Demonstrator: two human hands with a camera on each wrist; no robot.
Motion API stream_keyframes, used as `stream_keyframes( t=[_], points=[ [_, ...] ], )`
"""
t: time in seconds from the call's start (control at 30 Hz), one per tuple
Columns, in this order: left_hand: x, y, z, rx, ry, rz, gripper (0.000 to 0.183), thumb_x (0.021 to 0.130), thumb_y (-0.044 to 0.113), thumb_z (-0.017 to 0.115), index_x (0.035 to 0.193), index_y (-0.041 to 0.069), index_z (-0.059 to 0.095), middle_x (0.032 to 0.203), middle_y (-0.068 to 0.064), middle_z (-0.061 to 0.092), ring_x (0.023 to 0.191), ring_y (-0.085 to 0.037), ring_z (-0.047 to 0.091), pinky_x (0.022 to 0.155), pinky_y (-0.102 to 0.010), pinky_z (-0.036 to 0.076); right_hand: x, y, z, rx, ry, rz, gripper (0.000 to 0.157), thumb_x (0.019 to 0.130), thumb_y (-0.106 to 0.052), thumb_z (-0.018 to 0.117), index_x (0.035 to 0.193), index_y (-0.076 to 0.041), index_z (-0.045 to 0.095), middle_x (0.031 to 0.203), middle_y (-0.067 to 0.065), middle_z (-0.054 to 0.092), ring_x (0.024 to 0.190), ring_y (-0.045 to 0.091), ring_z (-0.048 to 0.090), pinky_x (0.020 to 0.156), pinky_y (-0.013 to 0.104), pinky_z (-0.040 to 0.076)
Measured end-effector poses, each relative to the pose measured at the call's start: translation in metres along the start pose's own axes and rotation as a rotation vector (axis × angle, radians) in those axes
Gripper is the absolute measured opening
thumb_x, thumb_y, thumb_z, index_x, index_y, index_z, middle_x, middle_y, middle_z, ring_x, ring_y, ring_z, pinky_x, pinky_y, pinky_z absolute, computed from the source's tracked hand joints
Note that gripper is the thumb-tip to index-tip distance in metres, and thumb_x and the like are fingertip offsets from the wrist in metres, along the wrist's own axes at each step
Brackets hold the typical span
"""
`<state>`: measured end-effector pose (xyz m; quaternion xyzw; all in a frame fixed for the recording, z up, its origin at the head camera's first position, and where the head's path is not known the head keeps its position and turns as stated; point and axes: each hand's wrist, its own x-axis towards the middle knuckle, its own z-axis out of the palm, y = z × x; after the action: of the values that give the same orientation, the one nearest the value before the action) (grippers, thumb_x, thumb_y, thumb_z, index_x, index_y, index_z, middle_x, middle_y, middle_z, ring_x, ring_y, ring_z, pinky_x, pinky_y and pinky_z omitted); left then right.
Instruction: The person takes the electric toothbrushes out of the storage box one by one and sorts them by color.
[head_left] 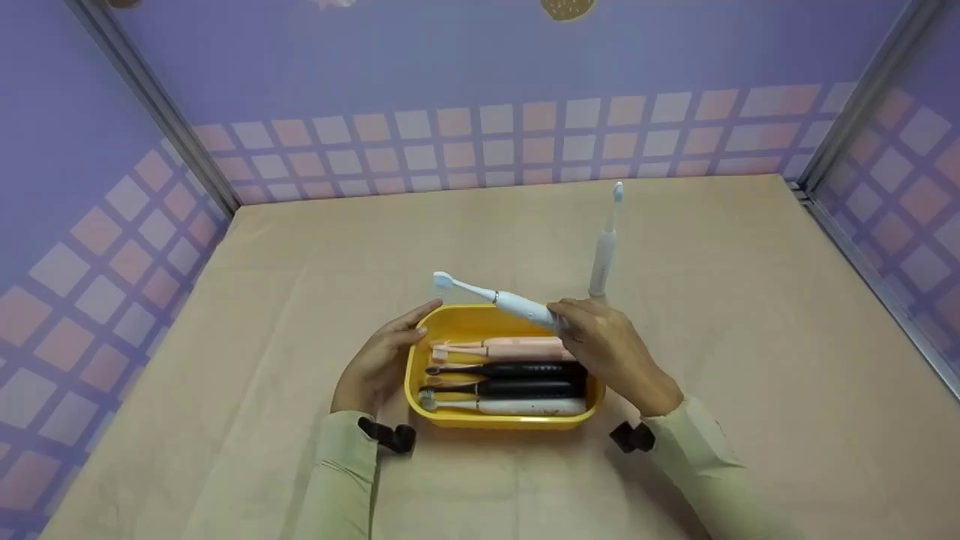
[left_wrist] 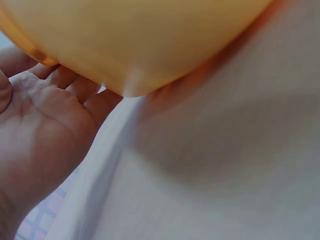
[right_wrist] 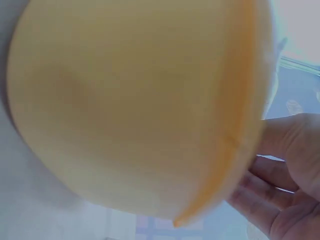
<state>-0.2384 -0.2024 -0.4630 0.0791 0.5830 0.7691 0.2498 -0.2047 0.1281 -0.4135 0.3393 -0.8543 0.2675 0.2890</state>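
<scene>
My right hand pinches a white electric toothbrush by its handle end, above the yellow bin. Its brush head points left and slightly up. At the bin's left end, my left hand grips the rim, with the thumb over the edge and the fingers outside; the left wrist view shows them against the bin wall. Inside lie pink toothbrushes, black toothbrushes and a white toothbrush nearest me, heads to the left. The right hand hides some handle ends.
Another white electric toothbrush is behind the right hand, head away from me; whether it stands or lies I cannot tell. A beige cloth covers the table. Patterned walls with metal posts enclose the back and sides.
</scene>
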Motion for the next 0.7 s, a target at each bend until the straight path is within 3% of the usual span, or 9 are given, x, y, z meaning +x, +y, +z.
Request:
stream_keyframes(
  t=[0.17, 0.33, 0.5, 0.7],
  points=[
    [0.0, 0.001, -0.001, -0.016, -0.008, -0.008, 0.055, 0.101, 0.01, 0.043, 0.153, 0.016, 0.027, 0.15, -0.01, 0.04, 0.134, -0.024, 0.045, 0.107, -0.032, 0.043, 0.002, 0.003, -0.007, 0.065, 0.027, 0.045, 0.037, 0.073, 0.008, 0.076, 0.109, 0.001, 0.07, 0.104, 0.013, 0.071, 0.082, 0.019, 0.064, 0.072, 0.032, 0.058],
    [-0.001, 0.0, -0.001, -0.019, -0.008, -0.001, 0.055, 0.101, 0.011, 0.043, 0.153, 0.017, 0.027, 0.148, -0.012, 0.041, 0.133, -0.025, 0.046, 0.106, -0.033, 0.043, 0.005, 0.007, -0.013, 0.099, 0.102, 0.059, 0.036, 0.075, 0.005, 0.076, 0.11, 0.001, 0.068, 0.095, 0.011, 0.07, 0.073, 0.015, 0.057, 0.064, 0.031, 0.055],
    [0.0, -0.001, -0.001, -0.02, -0.004, 0.008, 0.053, 0.101, 0.012, 0.043, 0.153, 0.017, 0.029, 0.148, -0.011, 0.041, 0.132, -0.025, 0.047, 0.106, -0.033, 0.044, 0.006, 0.014, -0.014, 0.158, 0.202, 0.093, 0.036, 0.075, 0.007, 0.076, 0.11, 0.004, 0.068, 0.101, 0.016, 0.07, 0.083, 0.021, 0.066, 0.075, 0.033, 0.059],
    [-0.001, 0.0, 0.0, -0.024, -0.001, 0.008, 0.054, 0.101, 0.012, 0.044, 0.153, 0.016, 0.028, 0.148, -0.012, 0.041, 0.13, -0.024, 0.048, 0.104, -0.032, 0.045, 0.004, 0.024, -0.013, 0.317, 0.275, 0.19, 0.036, 0.076, 0.01, 0.073, 0.111, 0.004, 0.067, 0.104, 0.016, 0.068, 0.094, 0.026, 0.067, 0.082, 0.034, 0.057]
  ],
)
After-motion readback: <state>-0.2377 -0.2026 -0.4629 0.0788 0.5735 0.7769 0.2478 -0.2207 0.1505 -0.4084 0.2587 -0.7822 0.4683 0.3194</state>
